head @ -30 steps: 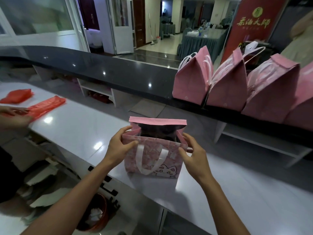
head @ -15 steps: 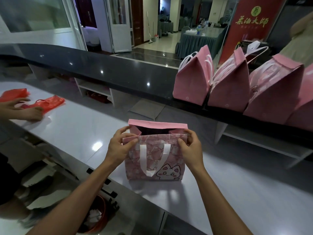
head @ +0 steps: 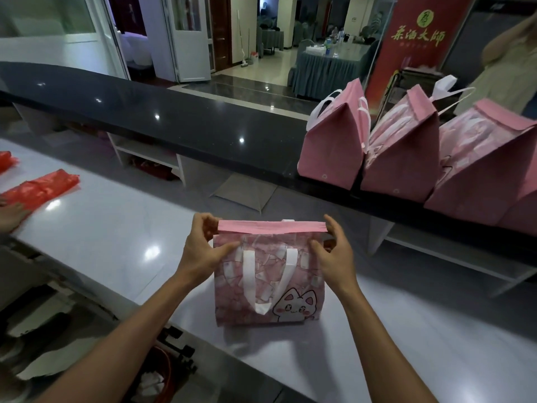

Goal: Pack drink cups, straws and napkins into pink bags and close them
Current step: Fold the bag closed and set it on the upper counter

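Head view, read from the left edge: two red plastic bags (head: 43,189) lie flat on the white bench (head: 116,228), and another person's hand (head: 11,216) rests at the near end of the closer one. Further along, the left hand (head: 203,251) holds the upper left corner of a pink bag (head: 267,283), its fingers curled over the end of the plain pink top flap (head: 271,226) and its thumb pressed on the patterned front panel. This bag stands upright on the bench, just in from the near edge; its flap is drawn level across the mouth, so what is inside cannot be seen. A white strap handle (head: 261,280) hangs down the front, and a cartoon cat is printed at the lower right of the panel. The right hand (head: 334,254) mirrors the left, with fingers hooked over the right end of the flap and the thumb against the front of the bag. Beyond, a dark raised counter (head: 174,117) runs across the scene, and at its right end stands a row of closed pink bags (head: 401,152) leaning side by side, white handles sticking up from two of them. Behind them is a red banner (head: 418,39) with gold characters
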`<state>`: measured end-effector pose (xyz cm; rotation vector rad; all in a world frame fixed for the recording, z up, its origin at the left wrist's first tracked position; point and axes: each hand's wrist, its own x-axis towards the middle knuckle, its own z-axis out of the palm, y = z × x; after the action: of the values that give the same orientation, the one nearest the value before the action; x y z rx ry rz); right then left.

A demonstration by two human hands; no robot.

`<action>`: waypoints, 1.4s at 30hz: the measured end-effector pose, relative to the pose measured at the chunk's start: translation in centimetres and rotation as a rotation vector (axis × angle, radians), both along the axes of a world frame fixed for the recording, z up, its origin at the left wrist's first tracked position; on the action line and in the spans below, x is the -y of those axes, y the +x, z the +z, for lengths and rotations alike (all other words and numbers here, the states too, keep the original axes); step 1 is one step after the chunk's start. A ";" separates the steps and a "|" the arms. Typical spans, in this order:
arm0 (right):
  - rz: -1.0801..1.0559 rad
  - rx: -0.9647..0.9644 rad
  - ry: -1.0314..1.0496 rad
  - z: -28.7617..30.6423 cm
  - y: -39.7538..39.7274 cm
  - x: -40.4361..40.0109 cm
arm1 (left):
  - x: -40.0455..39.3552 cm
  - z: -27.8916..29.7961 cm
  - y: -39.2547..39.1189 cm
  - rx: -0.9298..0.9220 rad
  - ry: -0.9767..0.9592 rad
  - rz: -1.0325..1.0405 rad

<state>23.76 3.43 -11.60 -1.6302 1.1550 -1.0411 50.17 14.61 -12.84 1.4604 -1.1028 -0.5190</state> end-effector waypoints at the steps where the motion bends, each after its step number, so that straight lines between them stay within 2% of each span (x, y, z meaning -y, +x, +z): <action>1: -0.016 -0.014 -0.012 0.0 0.1 0.3 | 0.4 -0.1 0.2 0.014 -0.008 -0.010; 5: -0.075 -0.091 -0.100 -0.9 0.5 1.5 | 2.1 -0.3 1.0 0.125 -0.061 -0.063; 11: -0.116 -0.356 -0.291 -0.4 0.9 3.1 | 4.6 -0.5 3.2 0.546 -0.239 -0.194; 16: -0.082 -0.580 -0.609 0.2 1.8 4.1 | 6.1 -0.9 3.3 0.551 -0.282 -0.242; 19: -0.072 -0.581 -0.691 -0.4 2.8 4.4 | 6.9 -1.2 3.4 0.576 -0.345 -0.263; 24: -0.094 -0.544 -0.765 -1.7 2.9 4.9 | 7.6 -1.6 4.4 0.823 -0.421 -0.346; 29: -0.099 -0.580 -0.840 -2.7 3.0 5.2 | 7.6 -1.6 5.2 0.935 -0.414 -0.395; 33: -0.031 -0.601 -0.791 -2.7 2.5 4.2 | 7.2 -1.2 5.2 0.931 -0.385 -0.416; 38: 0.017 -0.531 -0.696 -1.6 1.6 3.2 | 6.6 -0.7 4.3 0.801 -0.399 -0.405; 42: -0.002 -0.575 -0.642 -1.1 0.9 3.6 | 5.7 -0.2 3.5 0.682 -0.304 -0.405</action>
<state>24.64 -0.13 -12.65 -2.5556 1.2459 -1.0353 53.67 8.90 -13.06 1.1640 -1.9481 -0.1009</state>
